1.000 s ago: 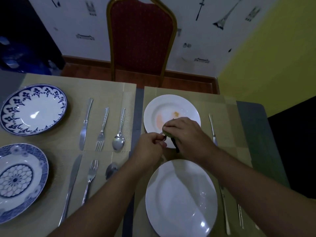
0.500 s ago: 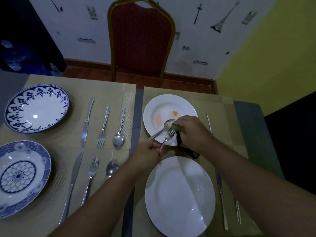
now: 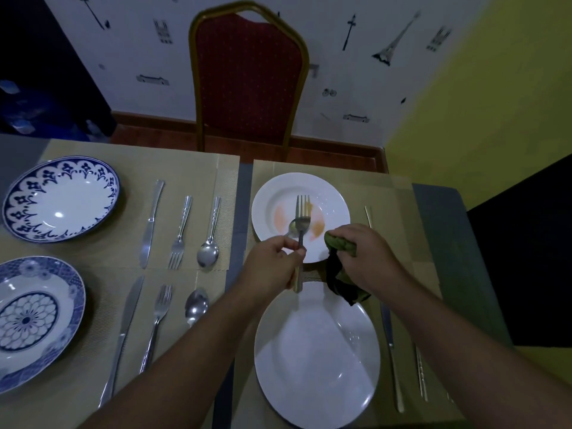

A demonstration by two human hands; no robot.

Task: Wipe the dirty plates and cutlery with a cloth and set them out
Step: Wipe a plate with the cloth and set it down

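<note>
My left hand (image 3: 272,267) grips a fork (image 3: 301,224) and a spoon (image 3: 291,227) by their handles, heads pointing away over a small white plate (image 3: 272,193) smeared with orange stains. My right hand (image 3: 365,258) holds a bunched green cloth (image 3: 339,243) just right of the cutlery, apart from it; a dark end of the cloth hangs down over the plate's near edge. A large clean white plate (image 3: 315,360) lies below both hands.
Two blue-patterned plates (image 3: 62,199) (image 3: 34,320) sit at the left, each with a knife (image 3: 151,221), fork and spoon laid beside it. A knife (image 3: 390,351) and more cutlery lie right of the large plate. A red chair (image 3: 247,78) stands behind the table.
My right hand drew the cloth off the cutlery heads and moved right. My left hand turned the fork and spoon so they point straight away over the stained plate.
</note>
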